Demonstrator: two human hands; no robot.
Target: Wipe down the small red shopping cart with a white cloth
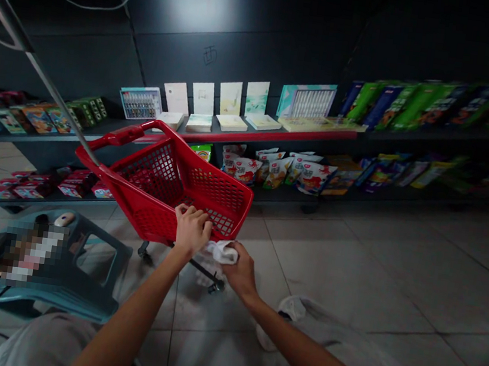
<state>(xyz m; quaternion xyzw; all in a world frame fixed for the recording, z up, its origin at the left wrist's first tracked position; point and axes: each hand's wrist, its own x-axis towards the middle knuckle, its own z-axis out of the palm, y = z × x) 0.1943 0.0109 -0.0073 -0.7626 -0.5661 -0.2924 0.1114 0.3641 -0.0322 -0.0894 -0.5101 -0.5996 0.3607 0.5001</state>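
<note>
A red plastic shopping cart (pixel 157 213) with lattice walls stands in front of me, its basket tilted in my view. My left hand (pixel 193 230) is closed over the near top rim, fingers curled inward over the edge. Low beside the cart's near corner, my right hand (pixel 241 268) pinches a bunched white cloth (pixel 223 252). The cloth lies against the cart just below the rim, close to my left hand. Part of it is blurred, and my right fingertips are partly hidden behind it.
A dark shelf (pixel 251 134) behind the cart carries notebooks, pen sets and snack bags. A grey-green plastic stool (pixel 89 300) with items on top stands at left. A metal pole (pixel 54 89) slants past the cart. A clear plastic bag (pixel 338 357) lies on the tiled floor.
</note>
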